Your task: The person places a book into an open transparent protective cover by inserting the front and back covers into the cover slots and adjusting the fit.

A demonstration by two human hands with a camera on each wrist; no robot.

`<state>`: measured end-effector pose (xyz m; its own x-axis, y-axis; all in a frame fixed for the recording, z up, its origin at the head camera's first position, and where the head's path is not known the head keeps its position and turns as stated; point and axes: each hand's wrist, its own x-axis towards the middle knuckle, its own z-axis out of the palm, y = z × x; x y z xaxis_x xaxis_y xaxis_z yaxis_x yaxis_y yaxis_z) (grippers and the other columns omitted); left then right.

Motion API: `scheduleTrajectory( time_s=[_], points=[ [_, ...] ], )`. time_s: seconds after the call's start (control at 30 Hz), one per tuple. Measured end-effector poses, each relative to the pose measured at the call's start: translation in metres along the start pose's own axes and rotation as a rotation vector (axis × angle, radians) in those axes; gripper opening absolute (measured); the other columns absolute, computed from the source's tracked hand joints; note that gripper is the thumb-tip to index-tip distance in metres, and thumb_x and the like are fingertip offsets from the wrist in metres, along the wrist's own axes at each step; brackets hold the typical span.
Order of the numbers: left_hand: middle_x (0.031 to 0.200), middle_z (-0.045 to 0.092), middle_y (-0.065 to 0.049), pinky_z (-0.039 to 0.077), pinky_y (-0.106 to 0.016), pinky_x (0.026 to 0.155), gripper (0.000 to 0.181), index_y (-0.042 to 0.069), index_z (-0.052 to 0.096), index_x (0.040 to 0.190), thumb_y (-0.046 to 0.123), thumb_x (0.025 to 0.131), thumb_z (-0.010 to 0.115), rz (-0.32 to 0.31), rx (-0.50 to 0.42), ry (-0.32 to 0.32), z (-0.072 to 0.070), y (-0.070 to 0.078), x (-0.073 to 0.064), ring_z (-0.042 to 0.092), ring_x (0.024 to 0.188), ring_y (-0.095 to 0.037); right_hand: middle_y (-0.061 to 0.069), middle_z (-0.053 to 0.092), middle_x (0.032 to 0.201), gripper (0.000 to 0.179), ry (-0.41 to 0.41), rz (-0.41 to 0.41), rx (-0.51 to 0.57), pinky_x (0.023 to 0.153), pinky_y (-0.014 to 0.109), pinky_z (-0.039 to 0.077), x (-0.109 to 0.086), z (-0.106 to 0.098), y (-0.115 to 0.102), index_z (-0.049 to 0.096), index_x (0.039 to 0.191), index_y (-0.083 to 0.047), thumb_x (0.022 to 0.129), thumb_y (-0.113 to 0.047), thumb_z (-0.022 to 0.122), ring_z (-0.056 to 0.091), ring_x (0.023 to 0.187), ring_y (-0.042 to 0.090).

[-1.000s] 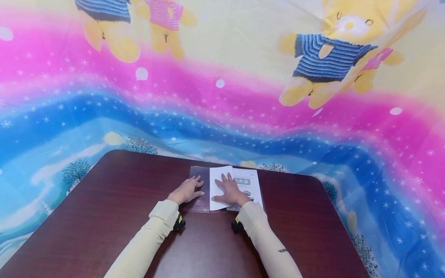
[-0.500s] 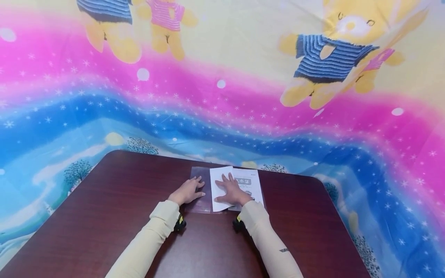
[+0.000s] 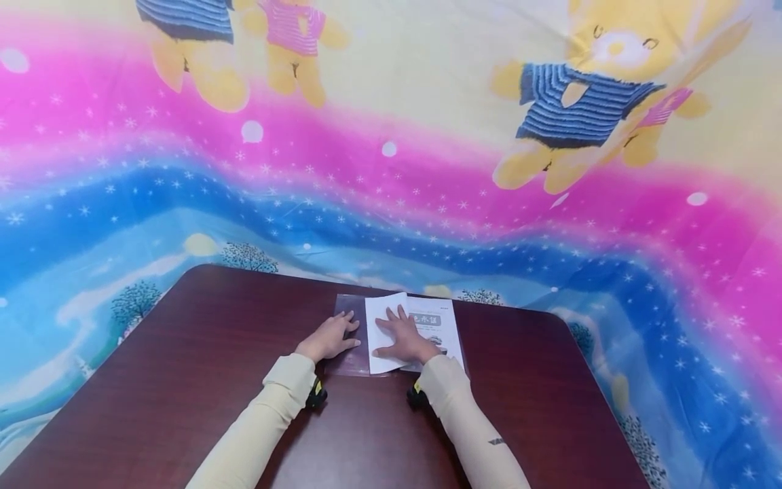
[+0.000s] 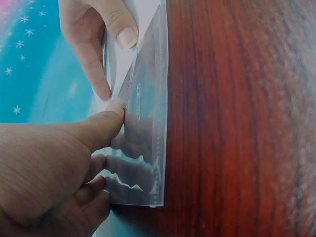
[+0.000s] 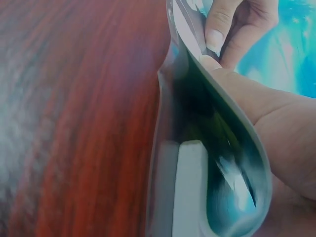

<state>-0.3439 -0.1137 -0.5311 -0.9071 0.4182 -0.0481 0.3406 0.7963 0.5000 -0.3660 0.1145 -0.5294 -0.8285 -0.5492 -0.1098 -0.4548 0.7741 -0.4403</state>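
Left of the book, the left hand lies with its fingers spread and its fingertips on the clear plastic cover, gripping nothing. That part of the cover sits on the surface, along the book's left side. Ripples and bright glints run through it beside the fingers, so I judge it slick and not quite flat; too light a press there could let it slide or spring up.

Next, over the left part of the book, a white leaf lies at a slant, its left edge meeting the plastic. I cannot tell how far, if at all, it is tucked under. Being slanted, it could jam or bunch if pushed unevenly.

On that leaf is the right hand, fingers fanned and flat, pinching nothing. The right wrist view shows a sheet beneath it rising off the book's block of pages in a wide curl; a hard press would probably crease it, and a sudden release might let it flip back.

At the book's right, the printed page faces up, with a thin margin of plastic just beyond its edge.
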Motion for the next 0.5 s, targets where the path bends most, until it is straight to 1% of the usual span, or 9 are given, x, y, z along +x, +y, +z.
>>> scheduleTrajectory(
  time_s=[0.23,0.5],
  points=[
    [0.161,0.033,-0.026,0.027,-0.058,0.121,0.054,0.0,0.052,0.146,0.024,0.1,0.066,0.011,-0.002,-0.001,0.0012,-0.0015,0.0013,0.026,0.151,-0.046,0.027,0.02,0.165,0.078,0.016,0.014,-0.03,0.123,0.066,0.006,0.0027,0.0036,-0.0018,0.045,0.153,-0.005,0.09,-0.038,0.077,0.002,0.155,0.048],
    [0.16,0.034,-0.027,0.029,-0.056,0.12,0.054,-0.002,0.053,0.145,0.024,0.1,0.066,0.014,0.013,0.006,0.0013,-0.0003,0.0027,0.028,0.15,-0.045,0.028,0.02,0.165,0.078,0.03,0.024,-0.022,0.123,0.066,0.005,0.0019,0.0033,-0.0066,0.044,0.153,-0.004,0.091,-0.039,0.075,0.002,0.155,0.047]
  ],
)
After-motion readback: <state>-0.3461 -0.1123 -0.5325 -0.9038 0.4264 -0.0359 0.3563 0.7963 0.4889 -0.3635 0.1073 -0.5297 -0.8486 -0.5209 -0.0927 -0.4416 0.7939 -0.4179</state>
